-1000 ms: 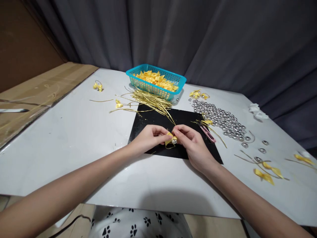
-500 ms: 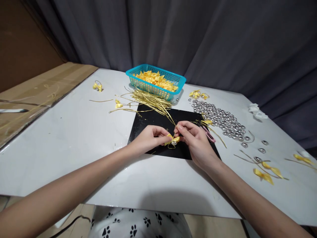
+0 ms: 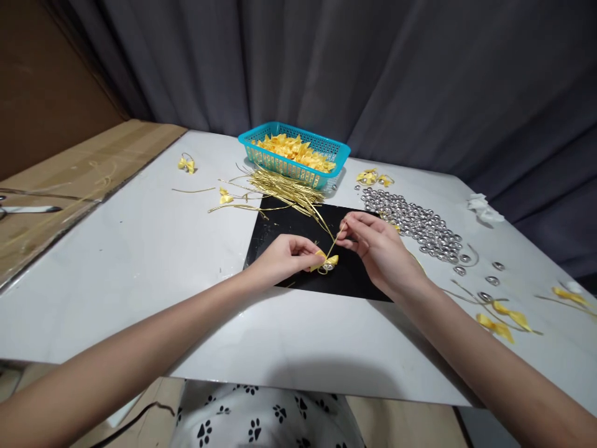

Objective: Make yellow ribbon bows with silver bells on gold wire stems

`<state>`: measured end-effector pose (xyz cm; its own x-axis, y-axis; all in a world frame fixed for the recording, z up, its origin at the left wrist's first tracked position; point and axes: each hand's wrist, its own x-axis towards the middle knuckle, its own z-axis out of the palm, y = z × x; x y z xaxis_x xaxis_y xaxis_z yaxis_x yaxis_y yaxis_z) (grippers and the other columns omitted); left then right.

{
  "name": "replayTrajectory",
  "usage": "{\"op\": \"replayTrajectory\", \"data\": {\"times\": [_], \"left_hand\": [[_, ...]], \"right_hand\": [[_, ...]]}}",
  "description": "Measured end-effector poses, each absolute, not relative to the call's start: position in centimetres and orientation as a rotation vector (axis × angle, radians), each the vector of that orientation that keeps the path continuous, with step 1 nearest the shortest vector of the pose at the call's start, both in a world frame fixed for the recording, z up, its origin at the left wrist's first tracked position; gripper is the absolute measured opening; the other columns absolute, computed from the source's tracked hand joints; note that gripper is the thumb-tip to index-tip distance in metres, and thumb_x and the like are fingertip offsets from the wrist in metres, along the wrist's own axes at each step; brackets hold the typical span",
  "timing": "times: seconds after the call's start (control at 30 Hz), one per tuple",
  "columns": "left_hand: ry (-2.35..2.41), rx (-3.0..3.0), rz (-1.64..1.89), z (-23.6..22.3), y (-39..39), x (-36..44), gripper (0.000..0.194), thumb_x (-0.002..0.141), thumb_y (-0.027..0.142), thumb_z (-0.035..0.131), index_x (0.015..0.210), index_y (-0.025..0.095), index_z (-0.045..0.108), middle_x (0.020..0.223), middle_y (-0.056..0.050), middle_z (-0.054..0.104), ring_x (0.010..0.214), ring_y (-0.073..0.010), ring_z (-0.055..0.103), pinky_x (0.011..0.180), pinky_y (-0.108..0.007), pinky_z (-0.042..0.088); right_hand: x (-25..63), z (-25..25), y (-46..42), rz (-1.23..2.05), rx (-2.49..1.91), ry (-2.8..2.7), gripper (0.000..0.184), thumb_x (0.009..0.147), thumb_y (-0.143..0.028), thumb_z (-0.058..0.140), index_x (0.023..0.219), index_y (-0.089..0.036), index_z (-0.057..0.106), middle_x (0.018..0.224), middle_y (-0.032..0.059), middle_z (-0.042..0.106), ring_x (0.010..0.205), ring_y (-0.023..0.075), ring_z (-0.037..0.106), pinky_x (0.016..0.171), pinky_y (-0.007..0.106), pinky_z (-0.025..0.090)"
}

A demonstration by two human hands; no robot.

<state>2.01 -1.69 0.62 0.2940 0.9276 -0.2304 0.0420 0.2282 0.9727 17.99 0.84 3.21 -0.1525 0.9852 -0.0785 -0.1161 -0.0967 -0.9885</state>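
Left fingers: your left hand [image 3: 290, 256] has thumb and forefinger pressed together on one wing of the yellow bow [image 3: 333, 259].
Right fingers: your right hand [image 3: 380, 246] pinches the gold cord [image 3: 336, 239] between its fingertips, up and to the right of the bow.
Bow: glossy yellow ribbon, two wings flaring from a gathered middle; the left wing is partly covered by your fingertips.
Silver bead: one shiny bead [image 3: 329, 267] sits at the lower middle of the bow.
Cord: thin, metallic, running straight and slanted from the bow to your right fingertips; a small loop shows beside the bead.
Position: the bow is over the black mat [image 3: 345, 284], between your hands; whether it touches the mat, I cannot tell.
Beyond the mat: a bundle of gold cords [image 3: 284, 188] overlaps its far edge, and a blue basket [image 3: 342, 153] behind holds many yellow bows [image 3: 293, 149].
Right of the mat: a heap of silver beads [image 3: 415, 223] lies on the white table [image 3: 177, 249].
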Motion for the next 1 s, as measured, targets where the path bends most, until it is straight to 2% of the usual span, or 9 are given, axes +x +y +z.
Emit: {"op": "replayTrajectory", "data": {"times": [0.23,0.53,0.7,0.83,1.0], "left_hand": [[1.104,1.160,0.829,0.7,-1.6,2.0,0.005,0.070,0.015,0.066,0.068,0.011,0.064,0.059,0.001,0.061,0.054,-0.0069,0.051,0.055,-0.021,0.037],[1.095,1.194,0.807,0.4,-1.5,2.0,0.008,0.070,0.017,0.067,0.074,0.010,0.065,0.063,-0.002,0.063,0.055,-0.0077,0.052,0.054,-0.021,0.036],[1.092,1.169,0.803,0.7,-1.6,1.9,0.005,0.071,0.015,0.065,0.073,0.010,0.064,0.064,-0.001,0.063,0.056,-0.0070,0.052,0.056,-0.020,0.037],[1.091,1.166,0.807,0.8,-1.6,1.9,0.004,0.071,0.014,0.065,0.072,0.010,0.064,0.063,-0.001,0.062,0.056,-0.0071,0.052,0.056,-0.020,0.038],[1.080,1.186,0.805,0.3,-1.4,1.9,0.004,0.071,0.014,0.065,0.073,0.010,0.064,0.064,-0.001,0.062,0.055,-0.0065,0.052,0.055,-0.020,0.038]], "right_hand": [[17.9,4.7,2.2,1.413,-1.088,-1.150,0.011,0.073,-0.018,0.065,0.063,-0.015,0.059,0.065,-0.0009,0.055,0.060,0.0062,0.054,0.057,0.014,0.050],[18.3,6.1,3.6,1.354,-1.151,-1.128,0.020,0.081,-0.014,0.054,0.062,-0.016,0.057,0.067,0.0000,0.054,0.062,0.0070,0.055,0.065,0.016,0.051],[18.3,6.9,3.8,1.427,-1.184,-1.012,0.021,0.083,-0.012,0.050,0.064,-0.017,0.056,0.068,0.0008,0.058,0.069,0.0091,0.059,0.065,0.018,0.053],[18.3,7.9,3.9,1.497,-1.353,-0.809,0.022,0.083,-0.003,0.044,0.067,-0.014,0.055,0.069,0.0044,0.059,0.069,0.0094,0.060,0.068,0.020,0.054],[18.7,8.3,4.4,1.520,-1.350,-0.808,0.022,0.082,0.001,0.041,0.069,-0.010,0.056,0.069,0.0072,0.057,0.066,0.0095,0.060,0.069,0.020,0.055]]}}
